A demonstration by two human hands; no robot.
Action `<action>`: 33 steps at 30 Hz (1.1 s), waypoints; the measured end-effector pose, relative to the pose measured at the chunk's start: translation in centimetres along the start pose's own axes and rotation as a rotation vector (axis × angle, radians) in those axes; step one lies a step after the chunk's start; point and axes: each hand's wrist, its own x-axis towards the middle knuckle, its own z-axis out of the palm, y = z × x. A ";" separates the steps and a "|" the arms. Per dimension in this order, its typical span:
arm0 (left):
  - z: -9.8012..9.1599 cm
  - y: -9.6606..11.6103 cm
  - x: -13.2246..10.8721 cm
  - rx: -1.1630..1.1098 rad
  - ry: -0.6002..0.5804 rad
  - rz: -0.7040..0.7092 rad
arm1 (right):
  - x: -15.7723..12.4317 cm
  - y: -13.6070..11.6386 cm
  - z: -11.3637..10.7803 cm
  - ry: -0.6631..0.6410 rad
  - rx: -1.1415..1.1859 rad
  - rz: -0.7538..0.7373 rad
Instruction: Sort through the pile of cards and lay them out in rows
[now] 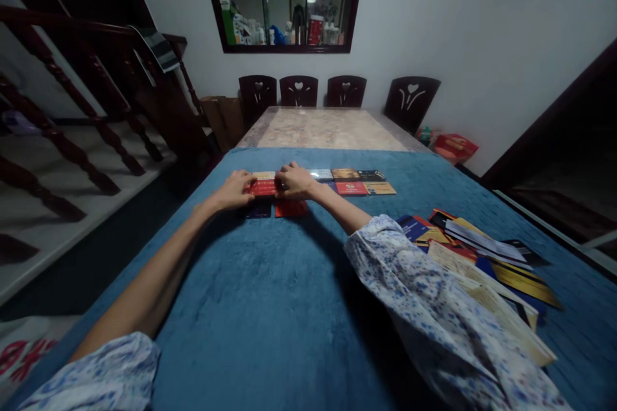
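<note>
"Head view: why do your left hand (235, 190) and right hand (295, 181) grip the red card (264, 188) by opposite ends?"
"Probably to keep it straight among your laid-out cards (351, 188) on the blue cloth (250, 308)."

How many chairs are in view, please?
4. From the left: first chair, second chair and third chair beyond the far end of the table; fourth chair near its far-right corner. Others may be hidden.

Dark chairs (357, 92), apparently wooden, line a pale wall (457, 32).
</note>
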 end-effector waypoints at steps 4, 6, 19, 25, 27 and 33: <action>0.0 -1.3 0.1 -0.004 -0.015 -0.022 | 1.4 -0.4 0.3 -0.026 0.000 -0.007; 0.1 -1.9 0.2 -0.010 -0.019 -0.028 | 2.0 -0.6 0.4 -0.040 -0.001 -0.008; 1.0 -2.8 0.4 0.008 -0.044 -0.027 | 3.1 -1.1 0.5 -0.108 0.015 -0.004; 1.1 -2.5 0.2 0.023 -0.067 -0.057 | 3.3 -1.3 0.5 -0.146 0.033 -0.003; 1.1 -2.5 0.2 0.020 -0.064 -0.056 | 3.4 -1.3 0.7 -0.140 0.036 0.001; 1.2 -2.7 0.2 0.025 -0.075 -0.038 | 3.4 -1.2 1.1 -0.134 0.029 0.005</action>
